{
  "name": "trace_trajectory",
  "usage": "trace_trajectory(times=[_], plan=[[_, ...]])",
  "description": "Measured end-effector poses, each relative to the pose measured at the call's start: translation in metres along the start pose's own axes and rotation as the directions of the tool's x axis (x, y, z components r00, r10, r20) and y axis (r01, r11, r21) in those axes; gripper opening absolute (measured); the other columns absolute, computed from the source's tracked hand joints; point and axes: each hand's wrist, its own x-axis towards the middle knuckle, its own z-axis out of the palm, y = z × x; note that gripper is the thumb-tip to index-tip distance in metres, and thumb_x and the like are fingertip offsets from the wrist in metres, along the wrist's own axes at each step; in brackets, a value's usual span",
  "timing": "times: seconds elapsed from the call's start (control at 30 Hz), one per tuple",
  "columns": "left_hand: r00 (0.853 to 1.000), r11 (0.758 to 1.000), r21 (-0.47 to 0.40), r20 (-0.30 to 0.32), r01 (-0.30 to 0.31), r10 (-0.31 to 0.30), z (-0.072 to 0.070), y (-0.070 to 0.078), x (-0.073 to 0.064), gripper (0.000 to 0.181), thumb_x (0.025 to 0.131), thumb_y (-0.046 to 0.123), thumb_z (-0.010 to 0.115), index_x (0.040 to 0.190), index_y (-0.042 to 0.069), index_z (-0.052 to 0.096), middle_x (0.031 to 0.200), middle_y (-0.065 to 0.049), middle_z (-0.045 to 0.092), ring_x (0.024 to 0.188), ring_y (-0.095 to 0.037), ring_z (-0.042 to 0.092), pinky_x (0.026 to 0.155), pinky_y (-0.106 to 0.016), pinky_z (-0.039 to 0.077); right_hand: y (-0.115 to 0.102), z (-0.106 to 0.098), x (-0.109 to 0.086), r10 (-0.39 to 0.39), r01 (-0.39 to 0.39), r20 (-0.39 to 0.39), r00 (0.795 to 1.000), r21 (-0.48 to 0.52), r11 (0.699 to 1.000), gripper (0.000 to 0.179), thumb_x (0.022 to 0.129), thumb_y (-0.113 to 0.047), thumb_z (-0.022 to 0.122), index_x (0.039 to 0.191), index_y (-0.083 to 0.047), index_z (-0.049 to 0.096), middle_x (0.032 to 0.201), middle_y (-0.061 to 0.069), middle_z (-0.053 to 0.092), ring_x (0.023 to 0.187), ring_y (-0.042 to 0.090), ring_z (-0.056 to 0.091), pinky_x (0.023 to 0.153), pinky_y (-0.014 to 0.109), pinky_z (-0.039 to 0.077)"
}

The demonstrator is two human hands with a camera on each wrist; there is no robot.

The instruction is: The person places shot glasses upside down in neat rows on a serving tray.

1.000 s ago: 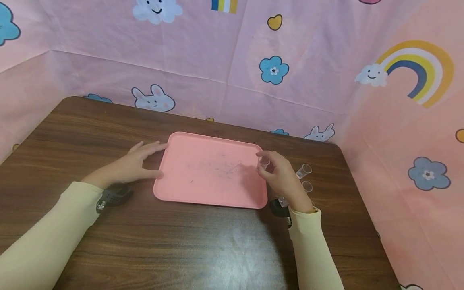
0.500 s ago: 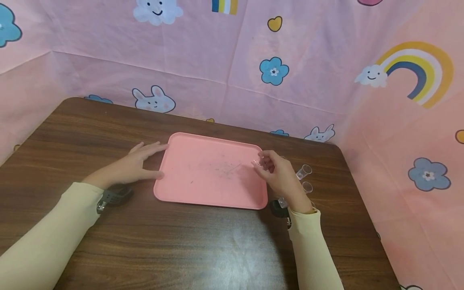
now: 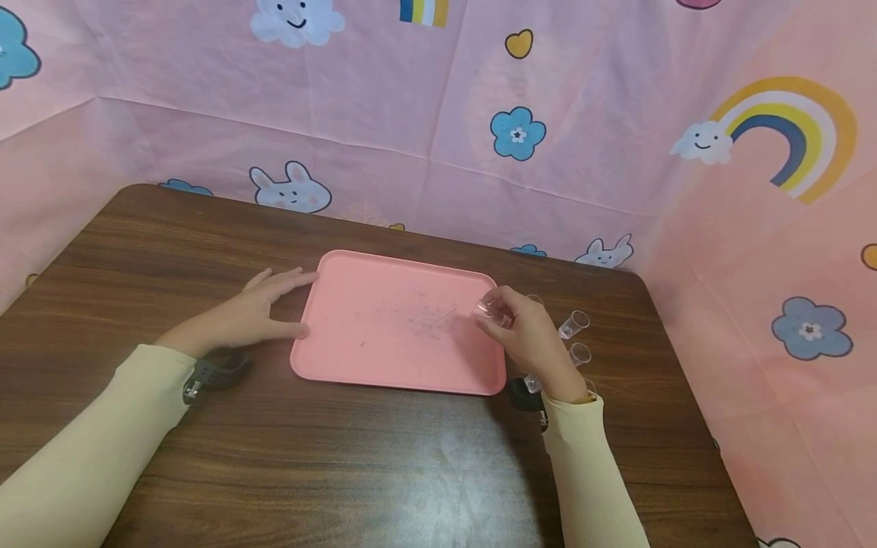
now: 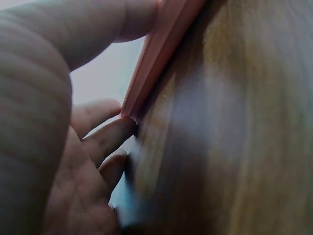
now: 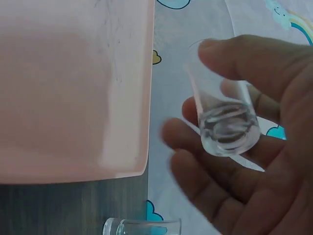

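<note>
Clock face centred on the tray, 12 o'clock away from me. My right hand (image 3: 527,331), at 3 o'clock, pinches a small clear glass (image 5: 225,117) between thumb and fingers; glass tilted, near the tray's edge. Cannot tell whether it is over the tray or just outside. My left hand (image 3: 243,313), at 9 o'clock: fingers extended and spread, thumb and forefinger touching the rim of the pink tray (image 3: 384,297). Tray lies flat on the brown wooden table (image 3: 308,457). More clear glasses (image 3: 574,324) on the table beyond the tray, around 3 to 4 o'clock, partly hidden by my right hand and wrist.
</note>
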Motion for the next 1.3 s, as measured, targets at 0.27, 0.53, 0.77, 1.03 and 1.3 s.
trace_trajectory(times=[0.27, 0.53, 0.77, 1.03, 1.3], plan=[[1.000, 1.000, 0.013, 0.013, 0.006, -0.006, -0.0010, 0.0020, -0.0001, 0.093, 0.087, 0.044, 0.081, 0.160, 0.009, 0.036, 0.166, -0.026, 0.028, 0.156, -0.045, 0.017, 0.127, -0.059, -0.007, 0.0043, -0.0008, 0.0010, -0.008, 0.008, 0.005, 1.000, -0.038, 0.999, 0.031, 0.092, -0.015, 0.080, 0.121, -0.008, 0.072, 0.101, 0.009, 0.069, 0.084, 0.023, 0.060, 0.075, 0.037, 0.055], [1.000, 1.000, -0.002, 0.000, 0.018, -0.018, 0.0013, 0.0011, -0.0020, 0.093, 0.087, 0.044, 0.081, 0.160, 0.010, 0.037, 0.166, -0.025, 0.028, 0.156, -0.044, 0.017, 0.127, -0.057, -0.007, 0.0015, 0.0005, -0.0002, 0.030, -0.026, -0.035, 0.999, 0.107, 0.994, 0.035, 0.096, -0.008, 0.074, 0.127, -0.005, 0.059, 0.119, 0.015, 0.072, 0.095, 0.023, 0.068, 0.085, 0.042, 0.060], [1.000, 1.000, -0.004, 0.006, 0.028, -0.028, 0.0008, 0.0020, -0.0016, 0.093, 0.086, 0.044, 0.082, 0.161, 0.012, 0.036, 0.167, -0.025, 0.026, 0.156, -0.045, 0.014, 0.126, -0.060, -0.007, 0.0020, 0.0011, 0.0002, -0.029, 0.035, -0.051, 0.998, 0.120, 0.992, 0.025, 0.095, -0.004, 0.073, 0.119, -0.006, 0.065, 0.103, 0.012, 0.067, 0.088, 0.022, 0.063, 0.081, 0.041, 0.058], [0.999, 1.000, -0.004, 0.012, 0.030, -0.030, -0.0005, 0.0031, -0.0016, 0.094, 0.086, 0.045, 0.082, 0.161, 0.012, 0.035, 0.167, -0.026, 0.024, 0.156, -0.047, 0.011, 0.126, -0.061, -0.008, 0.0045, -0.0001, 0.0012, -0.069, 0.069, -0.014, 0.998, 0.016, 0.997, 0.046, 0.098, -0.003, 0.069, 0.143, -0.002, 0.061, 0.104, 0.012, 0.065, 0.089, 0.025, 0.058, 0.080, 0.043, 0.056], [1.000, 1.000, -0.002, 0.014, 0.022, -0.022, -0.0008, 0.0040, -0.0016, 0.093, 0.087, 0.045, 0.081, 0.160, 0.010, 0.036, 0.166, -0.026, 0.027, 0.156, -0.045, 0.015, 0.127, -0.059, -0.008, 0.0017, 0.0019, 0.0010, 0.084, -0.078, -0.037, 0.996, 0.145, 0.986, 0.035, 0.093, -0.006, 0.076, 0.126, -0.004, 0.062, 0.108, 0.012, 0.066, 0.101, 0.029, 0.070, 0.093, 0.048, 0.060]])
